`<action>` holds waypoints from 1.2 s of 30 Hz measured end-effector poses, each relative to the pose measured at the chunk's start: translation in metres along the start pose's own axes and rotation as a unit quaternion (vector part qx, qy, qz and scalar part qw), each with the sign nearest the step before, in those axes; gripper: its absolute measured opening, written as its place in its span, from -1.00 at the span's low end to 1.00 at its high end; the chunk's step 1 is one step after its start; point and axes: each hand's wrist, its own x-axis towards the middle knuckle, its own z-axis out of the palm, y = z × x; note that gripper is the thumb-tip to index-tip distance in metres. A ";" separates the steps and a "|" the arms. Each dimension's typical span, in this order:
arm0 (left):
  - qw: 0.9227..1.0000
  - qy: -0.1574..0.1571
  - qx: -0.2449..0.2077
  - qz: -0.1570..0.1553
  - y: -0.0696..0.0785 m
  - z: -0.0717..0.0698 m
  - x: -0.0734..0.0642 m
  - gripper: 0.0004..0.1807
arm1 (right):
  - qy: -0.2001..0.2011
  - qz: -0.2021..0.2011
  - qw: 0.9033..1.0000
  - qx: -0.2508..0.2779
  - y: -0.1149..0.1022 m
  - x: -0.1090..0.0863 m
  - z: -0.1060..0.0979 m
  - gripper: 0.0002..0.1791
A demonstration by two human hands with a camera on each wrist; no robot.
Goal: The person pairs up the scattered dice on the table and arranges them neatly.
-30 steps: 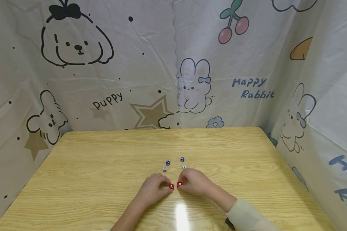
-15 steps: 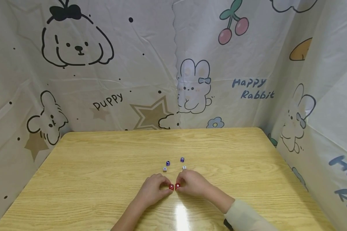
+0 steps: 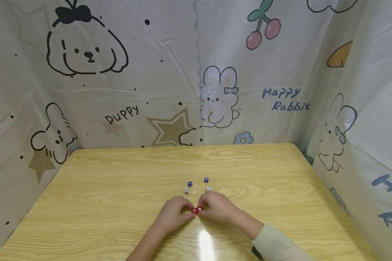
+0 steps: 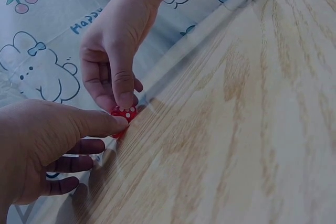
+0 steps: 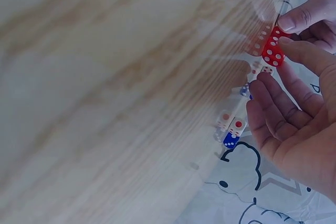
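In the head view my left hand (image 3: 174, 215) pinches a red die (image 3: 194, 210) between thumb and forefinger, low over the wooden table. My right hand (image 3: 218, 207) pinches a second red die (image 3: 200, 208) the same way, right up against the first one. The right wrist view shows these red dice (image 5: 273, 55) side by side at the tabletop, white pips facing out. From the left wrist, the thumb of my left hand (image 4: 52, 137) lies on the red die (image 4: 127, 113), and the right hand (image 4: 119, 45) reaches down from above.
Beyond the hands stand two white dice, one left (image 3: 186, 191) and one right (image 3: 208, 189). Two blue dice, left (image 3: 190, 184) and right (image 3: 206, 179), sit just behind them. A printed curtain (image 3: 170, 83) surrounds the table (image 3: 117, 181). Something black (image 3: 257, 253) shows below the right sleeve.
My right hand has moved slightly left with its red die, closing the gap to the other red die. The left hand has stayed almost still.
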 end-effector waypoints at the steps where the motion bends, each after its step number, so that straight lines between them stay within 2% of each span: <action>1: 1.000 -0.002 0.000 0.000 0.000 0.000 0.000 -0.82 | 0.001 -0.001 1.000 -0.001 0.000 0.000 0.000 -0.86; 22: 1.000 0.000 0.004 0.004 -0.002 -0.002 0.000 -0.77 | 0.004 -0.009 1.000 -0.006 0.001 -0.001 -0.001 -0.79; 31: 1.000 -0.003 -0.012 -0.009 -0.006 -0.014 -0.001 -0.70 | 0.001 -0.010 1.000 -0.013 0.002 0.000 0.000 -0.80; 36: 1.000 0.007 0.003 -0.026 -0.013 -0.023 0.001 -0.73 | 0.001 -0.009 1.000 -0.015 0.002 0.000 0.001 -0.80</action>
